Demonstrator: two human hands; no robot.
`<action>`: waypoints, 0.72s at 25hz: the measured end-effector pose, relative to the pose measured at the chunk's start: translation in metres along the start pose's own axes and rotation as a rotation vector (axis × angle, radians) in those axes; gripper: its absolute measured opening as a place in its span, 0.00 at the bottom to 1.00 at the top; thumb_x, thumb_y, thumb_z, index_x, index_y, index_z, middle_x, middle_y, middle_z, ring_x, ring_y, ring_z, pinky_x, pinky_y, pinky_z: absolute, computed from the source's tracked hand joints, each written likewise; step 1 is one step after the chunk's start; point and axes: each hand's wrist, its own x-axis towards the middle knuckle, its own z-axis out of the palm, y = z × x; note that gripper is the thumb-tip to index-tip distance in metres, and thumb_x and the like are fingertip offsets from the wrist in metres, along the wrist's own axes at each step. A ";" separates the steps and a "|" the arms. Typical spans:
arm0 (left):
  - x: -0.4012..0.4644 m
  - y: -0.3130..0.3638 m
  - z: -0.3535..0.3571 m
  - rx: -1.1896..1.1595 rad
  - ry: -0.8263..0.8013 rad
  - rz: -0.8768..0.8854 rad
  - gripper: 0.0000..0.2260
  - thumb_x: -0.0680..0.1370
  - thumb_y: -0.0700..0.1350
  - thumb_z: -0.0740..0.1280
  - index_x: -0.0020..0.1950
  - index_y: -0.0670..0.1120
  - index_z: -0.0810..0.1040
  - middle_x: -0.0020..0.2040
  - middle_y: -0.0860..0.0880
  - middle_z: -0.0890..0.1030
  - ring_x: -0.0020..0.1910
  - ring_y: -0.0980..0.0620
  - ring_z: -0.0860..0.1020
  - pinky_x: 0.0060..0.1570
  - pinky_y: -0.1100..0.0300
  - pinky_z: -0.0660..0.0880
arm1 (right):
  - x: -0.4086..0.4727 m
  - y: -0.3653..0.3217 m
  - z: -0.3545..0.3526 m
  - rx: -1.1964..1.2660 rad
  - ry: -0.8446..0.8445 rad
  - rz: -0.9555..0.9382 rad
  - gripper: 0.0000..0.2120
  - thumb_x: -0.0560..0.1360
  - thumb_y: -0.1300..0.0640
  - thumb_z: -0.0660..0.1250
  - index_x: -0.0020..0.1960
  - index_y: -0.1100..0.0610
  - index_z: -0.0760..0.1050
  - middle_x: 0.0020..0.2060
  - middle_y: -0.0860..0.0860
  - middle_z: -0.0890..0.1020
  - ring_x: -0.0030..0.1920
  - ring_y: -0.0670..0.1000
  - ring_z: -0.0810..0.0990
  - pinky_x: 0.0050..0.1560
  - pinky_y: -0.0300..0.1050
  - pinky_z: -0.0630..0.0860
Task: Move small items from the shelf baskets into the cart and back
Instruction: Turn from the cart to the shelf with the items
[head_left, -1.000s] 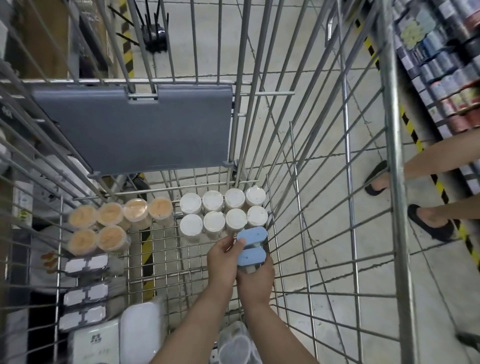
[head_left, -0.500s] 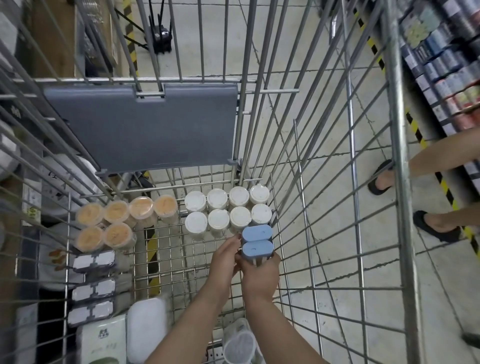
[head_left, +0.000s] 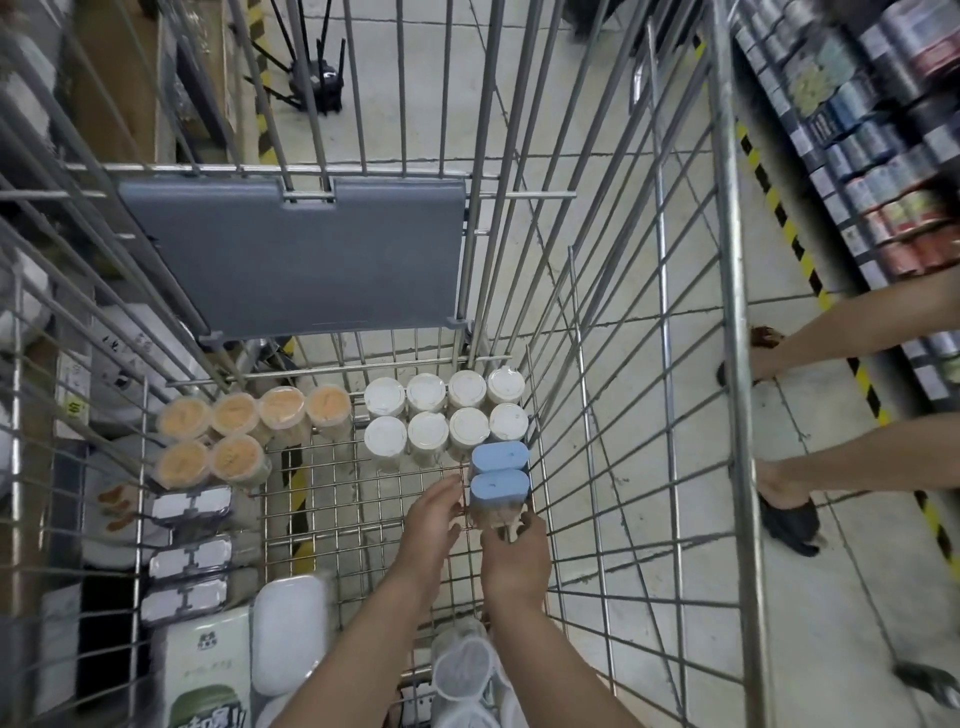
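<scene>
Low in the middle of the frame, inside the cart (head_left: 727, 312), two blue-lidded jars (head_left: 500, 473) stand just below the white-lidded jars (head_left: 447, 415). The left hand (head_left: 431, 525) is open, its fingers beside the nearer jar. The right hand (head_left: 517, 561) touches that jar's base, but I cannot tell whether it grips.

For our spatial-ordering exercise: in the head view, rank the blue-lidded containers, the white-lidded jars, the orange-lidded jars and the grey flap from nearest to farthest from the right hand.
1. Blue-lidded containers: just above the right hand, at its fingertips.
2. White-lidded jars: beyond the blue pair, by the cart's far end.
3. Orange-lidded jars: far left of the cart floor.
4. Grey flap: on the far end wall.
</scene>
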 end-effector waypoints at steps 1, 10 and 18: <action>-0.003 0.001 -0.004 0.066 0.033 0.006 0.08 0.81 0.42 0.60 0.58 0.47 0.76 0.55 0.50 0.78 0.56 0.51 0.74 0.57 0.56 0.68 | -0.007 -0.001 -0.006 -0.027 -0.022 -0.007 0.18 0.75 0.60 0.65 0.64 0.60 0.70 0.56 0.55 0.79 0.53 0.55 0.78 0.48 0.42 0.70; -0.144 0.023 -0.082 1.051 0.135 0.195 0.13 0.81 0.47 0.60 0.64 0.48 0.75 0.61 0.51 0.78 0.59 0.53 0.76 0.51 0.63 0.68 | -0.114 -0.026 -0.094 -0.513 -0.420 -0.504 0.17 0.79 0.56 0.60 0.68 0.55 0.70 0.64 0.49 0.76 0.63 0.48 0.74 0.60 0.38 0.68; -0.350 0.001 -0.082 1.148 0.395 0.339 0.16 0.81 0.48 0.60 0.68 0.48 0.73 0.64 0.50 0.77 0.61 0.51 0.75 0.57 0.61 0.70 | -0.199 -0.017 -0.219 -0.822 -0.555 -0.978 0.16 0.79 0.52 0.59 0.66 0.51 0.71 0.62 0.49 0.77 0.59 0.50 0.75 0.56 0.43 0.71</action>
